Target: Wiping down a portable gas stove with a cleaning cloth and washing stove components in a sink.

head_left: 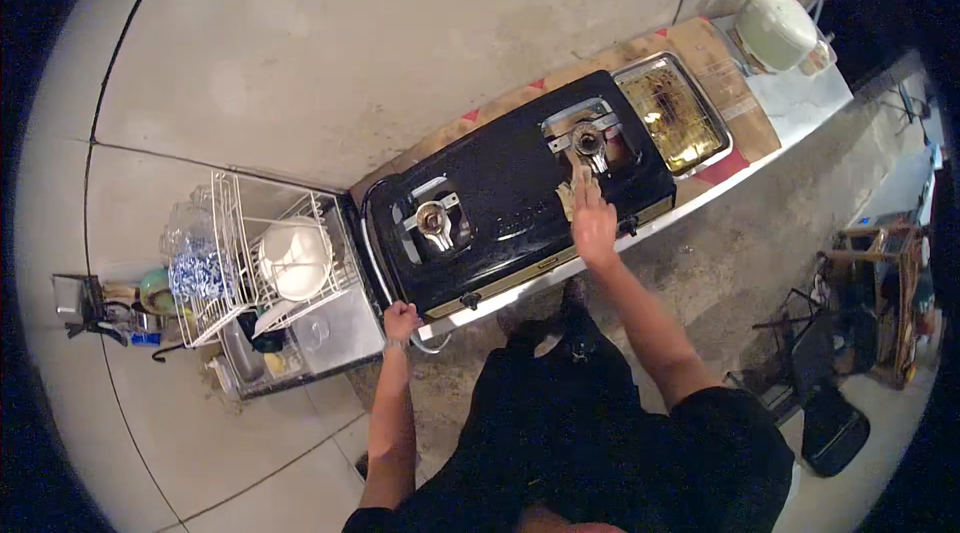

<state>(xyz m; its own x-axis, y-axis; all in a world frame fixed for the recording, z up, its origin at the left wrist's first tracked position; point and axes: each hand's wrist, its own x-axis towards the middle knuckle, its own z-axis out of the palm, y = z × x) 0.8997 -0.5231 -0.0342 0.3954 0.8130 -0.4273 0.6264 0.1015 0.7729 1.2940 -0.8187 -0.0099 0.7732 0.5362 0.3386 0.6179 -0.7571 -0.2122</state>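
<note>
A black two-burner gas stove (495, 192) stretches across the counter before me. My right hand (595, 225) rests on its top, just in front of the right burner (587, 137). Under and beside its fingers is a crumpled pale-yellow cloth (565, 201), partly hidden by the hand. My left hand (403, 321) has its fingers curled around the stove's front left corner. The left burner (433, 219) sits bare in its square opening, without a pan support. Two black knobs are on the front panel, the right one (628, 224) close to my right wrist.
Right of the stove, a metal tray (675, 113) with brown stains lies on cardboard (720, 68). A pale green lidded pot (776, 23) stands beyond. On the left, a white wire dish rack (247, 255) holds bowls above a steel sink (337, 330). A black chair (832, 428) stands behind me, right.
</note>
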